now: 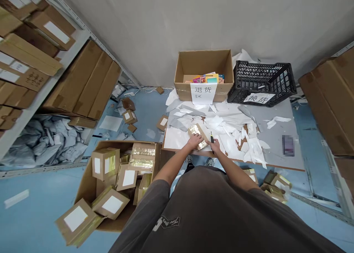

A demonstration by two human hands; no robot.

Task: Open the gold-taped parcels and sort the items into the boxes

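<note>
A small cardboard box [195,129], wrapped in shiny tape, lies slanted near the front edge of the table. My left hand [195,140] grips its near left part, with the fingers over the top. Just right of the box, my right hand [215,146] is closed around a utility knife [212,138] with a black and yellow-green body, its tip pointing away from me. That hand is close to the box's right side; whether the two touch I cannot tell. Torn white paper [218,122] is scattered around and beyond the box.
A labelled carton [179,92] with colourful packs inside stands at the table's back, beside a black plastic crate [232,96]. A large open carton [86,185] full of taped boxes sits on the floor at left. Shelves [76,37] with boxes flank the left side.
</note>
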